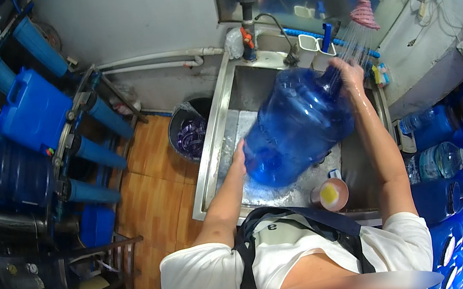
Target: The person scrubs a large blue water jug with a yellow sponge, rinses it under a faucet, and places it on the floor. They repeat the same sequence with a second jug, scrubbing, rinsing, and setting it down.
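Observation:
A large blue plastic water jug (295,126) lies tilted over the stainless steel sink (214,147). My left hand (240,157) presses against its base end, at the lower left. At the upper right my right hand (348,72) is on the jug's neck, wet and slightly blurred. Water sprays over that hand from a spout wrapped in pink cloth (364,16). Near the sink's front edge stands a pink cup (340,194) with a yellow sponge (329,193) in it.
Behind the sink are a valve with an orange handle (246,38), a thin curved faucet (276,23) and white containers (308,42). A black bin (173,139) stands left of the sink. Blue filter housings (97,153) line the left side; blue jugs (434,200) crowd the right.

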Tool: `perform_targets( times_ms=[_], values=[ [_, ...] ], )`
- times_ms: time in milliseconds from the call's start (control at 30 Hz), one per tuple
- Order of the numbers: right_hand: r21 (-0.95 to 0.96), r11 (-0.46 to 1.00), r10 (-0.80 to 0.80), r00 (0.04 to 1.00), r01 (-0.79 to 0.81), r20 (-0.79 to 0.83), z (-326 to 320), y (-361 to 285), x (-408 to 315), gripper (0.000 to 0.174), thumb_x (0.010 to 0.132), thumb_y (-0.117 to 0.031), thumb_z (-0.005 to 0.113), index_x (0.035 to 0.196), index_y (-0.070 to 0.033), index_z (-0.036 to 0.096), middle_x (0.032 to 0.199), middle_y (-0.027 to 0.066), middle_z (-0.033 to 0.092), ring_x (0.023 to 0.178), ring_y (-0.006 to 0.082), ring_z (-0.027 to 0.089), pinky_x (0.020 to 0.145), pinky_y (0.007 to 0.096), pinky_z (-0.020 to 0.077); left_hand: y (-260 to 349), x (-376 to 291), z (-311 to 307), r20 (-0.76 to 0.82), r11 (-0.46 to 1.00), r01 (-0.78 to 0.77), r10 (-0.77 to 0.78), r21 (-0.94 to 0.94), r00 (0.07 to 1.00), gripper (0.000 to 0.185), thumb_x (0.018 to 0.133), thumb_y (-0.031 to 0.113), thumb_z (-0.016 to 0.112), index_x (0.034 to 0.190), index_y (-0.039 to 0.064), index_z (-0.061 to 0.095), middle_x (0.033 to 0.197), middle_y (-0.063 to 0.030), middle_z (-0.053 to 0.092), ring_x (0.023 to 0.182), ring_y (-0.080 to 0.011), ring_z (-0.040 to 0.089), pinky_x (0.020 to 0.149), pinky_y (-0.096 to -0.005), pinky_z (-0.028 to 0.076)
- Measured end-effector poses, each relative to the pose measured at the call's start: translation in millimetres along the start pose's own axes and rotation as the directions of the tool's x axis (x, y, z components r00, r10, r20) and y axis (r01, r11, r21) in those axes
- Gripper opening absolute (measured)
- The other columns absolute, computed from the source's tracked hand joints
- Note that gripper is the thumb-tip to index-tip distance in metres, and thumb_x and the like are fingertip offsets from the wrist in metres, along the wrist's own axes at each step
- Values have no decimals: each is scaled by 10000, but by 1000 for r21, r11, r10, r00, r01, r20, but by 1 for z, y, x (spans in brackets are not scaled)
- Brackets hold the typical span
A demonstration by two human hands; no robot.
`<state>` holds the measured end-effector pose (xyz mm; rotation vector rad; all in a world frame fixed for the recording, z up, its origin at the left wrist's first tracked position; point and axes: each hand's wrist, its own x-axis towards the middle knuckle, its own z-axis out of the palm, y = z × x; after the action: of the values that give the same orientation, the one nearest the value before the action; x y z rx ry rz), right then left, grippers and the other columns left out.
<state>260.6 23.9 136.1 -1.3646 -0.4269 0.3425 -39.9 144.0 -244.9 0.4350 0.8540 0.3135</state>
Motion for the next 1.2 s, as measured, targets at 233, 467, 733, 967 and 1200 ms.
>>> perform_targets(
  times_ms=[233, 467, 733, 967, 1200],
  values=[
    [-22, 992, -116, 974, 122, 195, 6, -20, -10, 426, 698, -122, 796, 1075, 48, 695, 879, 120, 710, 747, 188, 678, 751, 303, 551, 6, -17, 13, -225, 983, -183, 184, 24, 957, 626, 1032, 558, 431, 1366, 51, 585, 1222, -190, 698, 1040, -331, 711, 936, -495, 572],
    [-245, 954, -140, 978, 175, 152, 15, -36, -7, 396, 679, -109, 776, 1039, 44, 713, 861, 102, 698, 769, 176, 668, 738, 286, 531, 10, -33, 22, 4, 997, 45, -45, 61, 999, 614, 1005, 588, 480, 1274, 58, 635, 1136, -154, 713, 946, -303, 716, 846, -471, 595],
    [-221, 946, -184, 956, 236, 229, 10, -35, -4, 382, 708, -104, 777, 1077, -11, 744, 884, 64, 696, 795, 139, 662, 763, 265, 528, 12, -22, 22, 164, 985, 138, -153, 103, 974, 597, 1043, 532, 415, 1302, 38, 627, 1203, -166, 707, 1049, -337, 706, 952, -465, 567],
    [-103, 977, -192, 980, 187, -43, -1, -26, 5, 720, 703, -73, 794, 1370, 25, 541, 1044, 132, 685, 914, 218, 676, 858, 339, 540, 15, -52, 36, 171, 979, -39, 73, -198, 983, 976, 880, 831, 472, 1451, 40, 516, 1414, -170, 593, 1275, -356, 574, 1079, -514, 468],
    [148, 988, -20, 922, -41, 387, -4, -39, 0, 627, 704, -57, 775, 1292, 46, 584, 970, 132, 688, 857, 231, 691, 828, 341, 559, -4, -46, 41, 326, 999, 44, -49, 21, 944, 933, 888, 796, 506, 1459, 58, 518, 1435, -187, 578, 1271, -386, 572, 1115, -534, 431]
  ],
)
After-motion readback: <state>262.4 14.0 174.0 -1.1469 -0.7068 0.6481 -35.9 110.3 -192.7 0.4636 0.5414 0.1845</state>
